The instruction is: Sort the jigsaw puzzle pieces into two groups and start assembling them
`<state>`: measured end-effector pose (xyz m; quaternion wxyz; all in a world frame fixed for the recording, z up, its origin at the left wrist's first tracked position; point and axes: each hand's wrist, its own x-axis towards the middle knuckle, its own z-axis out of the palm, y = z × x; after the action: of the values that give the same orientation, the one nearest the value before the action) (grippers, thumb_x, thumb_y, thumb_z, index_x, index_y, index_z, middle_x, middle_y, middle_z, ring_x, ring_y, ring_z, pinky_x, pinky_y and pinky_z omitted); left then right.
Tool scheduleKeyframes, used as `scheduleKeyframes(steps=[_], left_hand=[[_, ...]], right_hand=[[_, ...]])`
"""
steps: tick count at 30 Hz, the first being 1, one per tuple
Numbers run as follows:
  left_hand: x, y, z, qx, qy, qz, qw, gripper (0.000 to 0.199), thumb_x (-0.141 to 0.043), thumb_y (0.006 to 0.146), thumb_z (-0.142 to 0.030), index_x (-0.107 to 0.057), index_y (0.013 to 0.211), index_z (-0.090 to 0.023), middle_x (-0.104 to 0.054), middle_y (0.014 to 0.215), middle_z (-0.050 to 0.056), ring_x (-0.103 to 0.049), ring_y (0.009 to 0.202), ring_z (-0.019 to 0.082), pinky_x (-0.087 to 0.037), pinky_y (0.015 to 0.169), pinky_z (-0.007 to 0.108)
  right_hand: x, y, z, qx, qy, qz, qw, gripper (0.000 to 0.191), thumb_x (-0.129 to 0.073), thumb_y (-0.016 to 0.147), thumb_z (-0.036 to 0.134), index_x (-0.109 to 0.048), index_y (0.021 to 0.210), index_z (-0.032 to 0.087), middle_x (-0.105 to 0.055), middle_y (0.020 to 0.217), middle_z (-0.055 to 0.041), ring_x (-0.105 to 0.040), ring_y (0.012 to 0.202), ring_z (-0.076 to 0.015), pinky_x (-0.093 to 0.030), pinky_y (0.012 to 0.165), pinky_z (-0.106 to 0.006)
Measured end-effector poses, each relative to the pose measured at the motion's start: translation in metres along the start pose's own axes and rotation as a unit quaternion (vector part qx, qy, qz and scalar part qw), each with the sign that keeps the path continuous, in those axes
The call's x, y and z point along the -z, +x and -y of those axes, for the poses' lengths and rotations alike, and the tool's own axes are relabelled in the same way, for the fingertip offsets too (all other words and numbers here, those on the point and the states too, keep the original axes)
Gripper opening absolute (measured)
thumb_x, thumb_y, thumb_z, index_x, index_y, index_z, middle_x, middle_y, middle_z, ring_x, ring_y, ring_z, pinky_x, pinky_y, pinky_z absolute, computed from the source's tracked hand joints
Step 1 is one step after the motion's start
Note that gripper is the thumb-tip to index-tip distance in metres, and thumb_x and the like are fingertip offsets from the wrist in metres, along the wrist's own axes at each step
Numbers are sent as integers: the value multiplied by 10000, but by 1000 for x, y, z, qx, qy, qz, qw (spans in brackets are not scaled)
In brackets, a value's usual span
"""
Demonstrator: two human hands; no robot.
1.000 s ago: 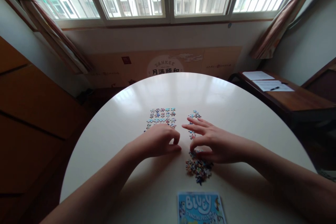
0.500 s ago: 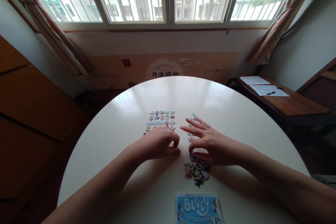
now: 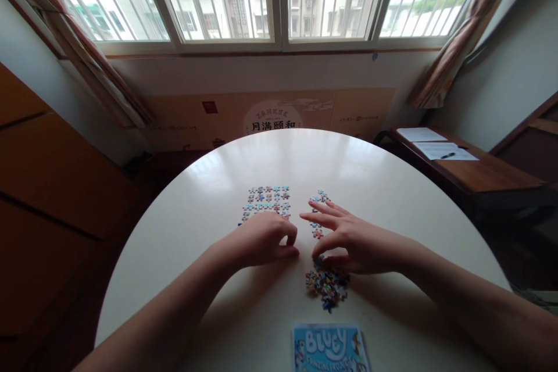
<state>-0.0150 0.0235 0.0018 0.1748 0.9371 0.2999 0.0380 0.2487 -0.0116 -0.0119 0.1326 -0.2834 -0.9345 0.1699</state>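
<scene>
My left hand (image 3: 267,237) rests low over the table, its fingers curled and thumb and forefinger nearly meeting in a loop. Whatever may be between those tips is too small or hidden to make out. Beyond it lie rows of jigsaw puzzle pieces (image 3: 268,197), the nearest partly covered by the hand. My right hand (image 3: 349,239) has thumb and forefinger bent down on a jigsaw puzzle piece (image 3: 319,264) at the top of a loose pile of pieces (image 3: 328,288). Its other fingers stretch out over a column of pieces (image 3: 318,233).
A blue picture card marked "BLUEY" (image 3: 330,347) lies on the round white table (image 3: 174,250) near its front edge. To the right, a wooden side table (image 3: 501,170) carries papers (image 3: 444,151) and a pen. A barred window (image 3: 279,0) is behind.
The view has shifted very slightly. Both hands and the puzzle pieces stay almost where they were.
</scene>
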Motion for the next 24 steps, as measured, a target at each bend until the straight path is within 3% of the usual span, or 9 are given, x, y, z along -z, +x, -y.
scheduleKeyframes(steps=[5,8,14,19,24], left_hand=[[0,0,1,2,3,4,1000,99,-715,813,-276,-688,742,-212,-684,732,-3,-587,687,143,-414,670,278],[1,0,0,3,5,10,1000,93,-714,814,-273,-691,748,-212,-694,747,-1,-594,698,144,-418,672,278],[5,1,-5,8,11,13,1000,63,-727,822,-266,-706,797,-211,-712,798,7,-616,735,159,-435,681,288],[4,1,-11,-28,13,-1,1000,177,-696,841,-164,-753,982,-254,-738,941,11,-650,774,152,-451,698,291],[-3,0,-20,-88,3,-21,996,309,-575,907,-124,-797,1002,-316,-697,819,-2,-575,622,99,-421,614,262]], right_hand=[[-6,2,0,-16,10,7,1000,154,-758,868,279,-743,1019,303,-364,1635,0,-138,1559,-329,-168,1218,-665],[-7,3,0,-29,50,6,998,102,-747,879,293,-741,980,285,-360,1637,1,-117,1564,-312,-223,1215,-637],[13,-1,-4,-58,145,-25,987,116,-731,892,383,-755,927,275,-415,1607,-16,-190,1554,-286,-292,1209,-581],[31,-10,-14,-113,91,-40,989,162,-694,920,404,-758,891,258,-395,1618,-26,-103,1569,-299,-257,1213,-608],[23,-10,-21,-124,62,2,990,161,-704,912,401,-780,892,260,-409,1608,-38,-129,1560,-349,-228,1204,-640]])
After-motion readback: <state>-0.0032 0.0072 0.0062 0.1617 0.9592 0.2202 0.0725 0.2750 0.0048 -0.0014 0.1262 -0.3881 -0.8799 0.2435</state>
